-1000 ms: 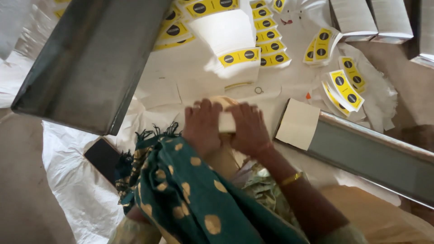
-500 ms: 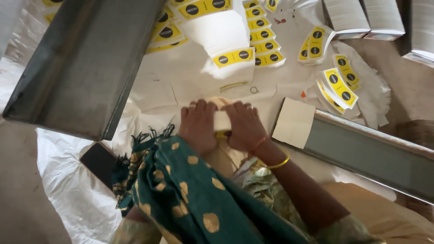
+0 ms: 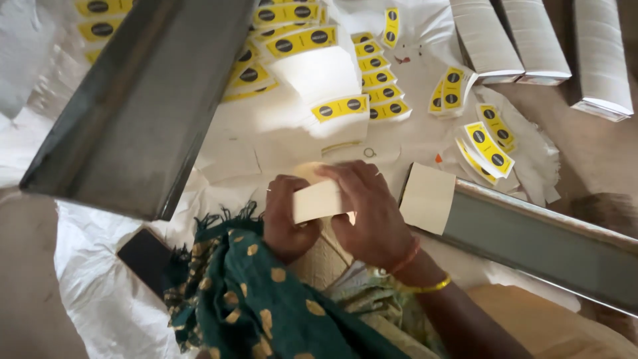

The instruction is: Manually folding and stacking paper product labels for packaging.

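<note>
Cream card piece (image 3: 318,201): a small rectangular blank, held low in the middle of the white plastic sheet (image 3: 86,292) that covers the floor, directly in front of the person. The left hand (image 3: 287,219) is clenched around the left end of the card piece, thumb on top. The right hand (image 3: 369,209) grasps its right end, fingers curled over the upper edge and thumb beneath; an orange thread and a gold bangle (image 3: 425,287) circle that wrist. The card piece sits level, long edges running left to right, above a round tan object (image 3: 307,171) that is mostly hidden by the hands. Just right of the right hand, a second cream card (image 3: 427,197) rests against the near end of a long grey metal channel (image 3: 531,242) that runs toward the right edge of the sheet. A second, wider metal channel (image 3: 143,100) slants across the upper left part of the sheet. Yellow labels with black dots (image 3: 340,108) lie in fanned stacks across the far part of the sheet. Stacks of white folded cartons (image 3: 485,40) lie at the far right corner. A dark phone (image 3: 143,256) lies near the left hand, partly under a green dotted scarf (image 3: 266,312).
</note>
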